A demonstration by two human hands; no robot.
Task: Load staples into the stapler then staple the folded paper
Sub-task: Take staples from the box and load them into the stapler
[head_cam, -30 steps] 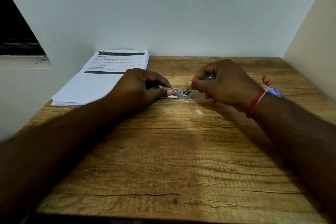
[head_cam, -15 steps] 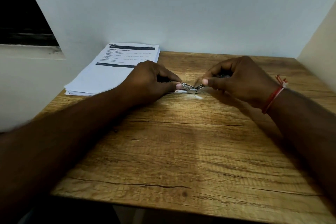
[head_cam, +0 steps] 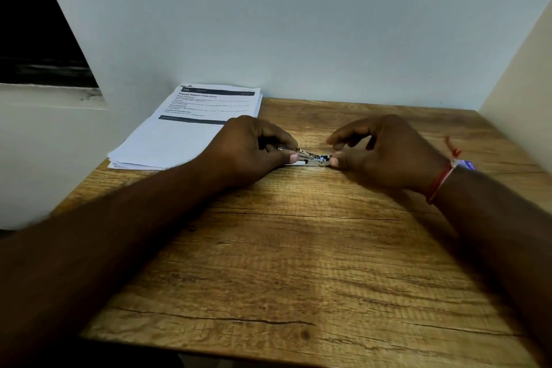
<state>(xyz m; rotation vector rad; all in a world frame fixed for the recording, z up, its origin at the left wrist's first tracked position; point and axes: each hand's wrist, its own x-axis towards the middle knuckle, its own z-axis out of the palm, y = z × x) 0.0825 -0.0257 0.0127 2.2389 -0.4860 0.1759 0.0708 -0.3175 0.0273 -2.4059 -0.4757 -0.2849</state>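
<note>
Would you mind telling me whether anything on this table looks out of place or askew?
Nothing serious: the paper stack, far left on the table, is slightly fanned, sheet edges not squared. The left hand and right hand hold the stapler; nothing spilled or damaged.

Both hands pinch a small metal stapler (head_cam: pixel 312 158) on the wooden table (head_cam: pixel 298 263), papers (head_cam: pixel 191 128) lying behind the left hand (head_cam: pixel 254 149)

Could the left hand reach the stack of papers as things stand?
Probably yes: the paper stack lies right beside the left hand, nothing between, though that hand grips the stapler.
</note>
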